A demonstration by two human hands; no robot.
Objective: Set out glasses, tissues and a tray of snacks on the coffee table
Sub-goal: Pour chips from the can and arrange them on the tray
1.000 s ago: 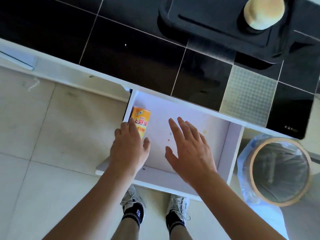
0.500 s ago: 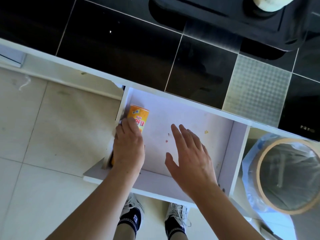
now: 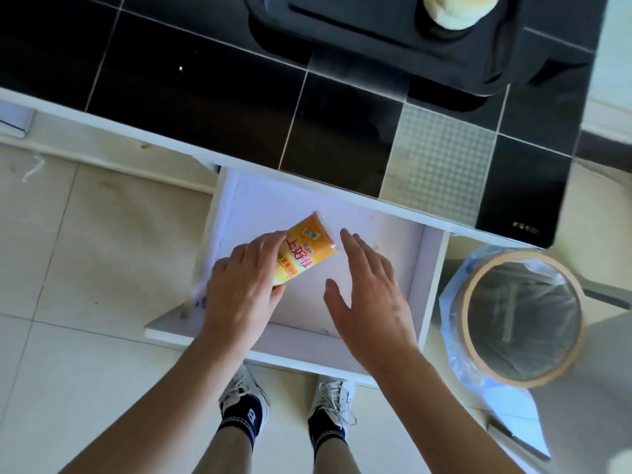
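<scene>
From my remote seat, the head view looks straight down into an open white drawer [image 3: 376, 268] at the centre of the frame, pulled out from under a black-tiled coffee table [image 3: 171, 80]. I see the left hand [image 3: 242, 292] gripping an orange snack packet [image 3: 302, 253], tilted toward the upper right, while the right hand [image 3: 369, 302] hovers open-palmed just beside it over the drawer floor. A dark tray [image 3: 376, 35] with a pale round bun [image 3: 455, 8] sits at the top, a lined bin [image 3: 519, 319] at right, white sneakers [image 3: 333, 396] below.
</scene>
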